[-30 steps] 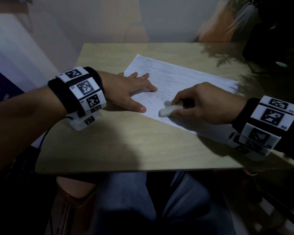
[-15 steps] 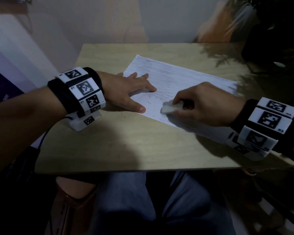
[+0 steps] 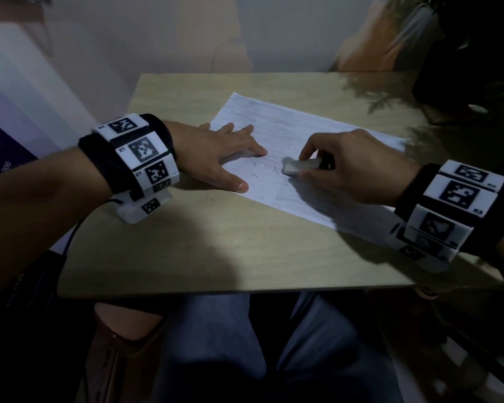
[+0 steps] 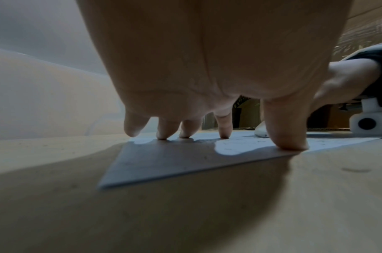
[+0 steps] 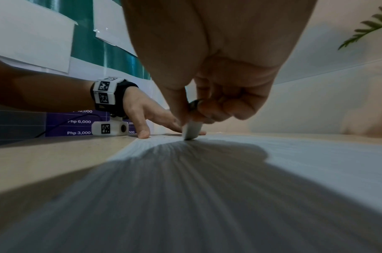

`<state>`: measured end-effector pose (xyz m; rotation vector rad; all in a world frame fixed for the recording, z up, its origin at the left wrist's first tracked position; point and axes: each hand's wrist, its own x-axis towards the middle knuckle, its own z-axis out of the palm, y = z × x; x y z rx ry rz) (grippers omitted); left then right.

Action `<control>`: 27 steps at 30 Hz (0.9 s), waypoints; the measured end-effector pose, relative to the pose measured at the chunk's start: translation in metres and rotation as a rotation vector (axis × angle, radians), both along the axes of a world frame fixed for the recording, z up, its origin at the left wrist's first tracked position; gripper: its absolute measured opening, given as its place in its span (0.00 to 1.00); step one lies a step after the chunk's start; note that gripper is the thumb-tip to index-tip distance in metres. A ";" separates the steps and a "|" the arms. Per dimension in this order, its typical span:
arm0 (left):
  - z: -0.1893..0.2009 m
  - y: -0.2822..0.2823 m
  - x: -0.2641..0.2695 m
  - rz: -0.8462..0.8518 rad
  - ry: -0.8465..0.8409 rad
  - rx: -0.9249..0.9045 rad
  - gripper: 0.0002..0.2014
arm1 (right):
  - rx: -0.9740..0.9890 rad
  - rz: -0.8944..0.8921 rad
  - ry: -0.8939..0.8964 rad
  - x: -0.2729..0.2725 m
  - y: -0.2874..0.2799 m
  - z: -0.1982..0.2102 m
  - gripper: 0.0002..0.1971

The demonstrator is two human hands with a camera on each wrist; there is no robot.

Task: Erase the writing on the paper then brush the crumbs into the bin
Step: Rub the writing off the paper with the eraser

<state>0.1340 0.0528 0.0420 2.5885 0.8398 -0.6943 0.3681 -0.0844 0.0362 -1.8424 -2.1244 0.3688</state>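
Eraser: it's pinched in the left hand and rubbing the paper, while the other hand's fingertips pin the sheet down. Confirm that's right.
Not quite. The eraser is pinched in the right hand, as the head view shows; its tip is on the paper. The left hand is the one pinning the sheet with spread fingertips.

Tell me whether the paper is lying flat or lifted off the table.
Flat. The paper lies spread on the table, its near corner down, with the left hand pressing its fingers on it.
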 end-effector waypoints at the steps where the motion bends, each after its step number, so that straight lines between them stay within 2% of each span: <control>1: 0.000 0.000 0.000 0.000 -0.002 -0.002 0.42 | -0.008 0.033 0.018 -0.001 -0.001 0.001 0.16; 4: 0.001 -0.001 0.001 -0.004 -0.004 0.000 0.41 | -0.087 0.136 0.075 -0.008 -0.006 0.003 0.24; 7: 0.001 -0.001 0.001 0.001 -0.004 0.000 0.41 | -0.037 0.073 0.010 -0.004 0.001 0.001 0.19; 9: 0.000 -0.001 0.001 0.003 -0.007 0.003 0.41 | 0.015 0.019 -0.020 -0.002 0.005 -0.001 0.21; 11: 0.000 -0.001 0.001 0.006 -0.008 0.000 0.41 | 0.022 0.045 -0.022 -0.005 0.004 -0.001 0.21; 14: 0.001 -0.001 0.001 0.003 0.001 -0.003 0.42 | -0.070 0.129 0.006 -0.009 0.000 0.002 0.15; 16: 0.001 -0.001 0.002 0.003 0.003 -0.001 0.42 | -0.062 0.102 0.003 -0.006 0.004 0.002 0.14; 18: 0.001 -0.001 0.002 0.002 0.004 0.002 0.42 | 0.003 0.033 -0.015 -0.003 0.010 0.000 0.15; 20: 0.001 -0.001 0.002 0.005 0.006 -0.002 0.42 | 0.036 0.039 -0.036 -0.005 0.010 -0.001 0.18; 24: 0.002 -0.001 0.002 0.003 0.010 -0.012 0.45 | -0.102 0.170 0.032 -0.011 0.001 0.005 0.16; 27: 0.001 -0.001 0.002 0.004 0.008 -0.005 0.43 | -0.029 0.074 -0.001 -0.006 0.007 0.003 0.16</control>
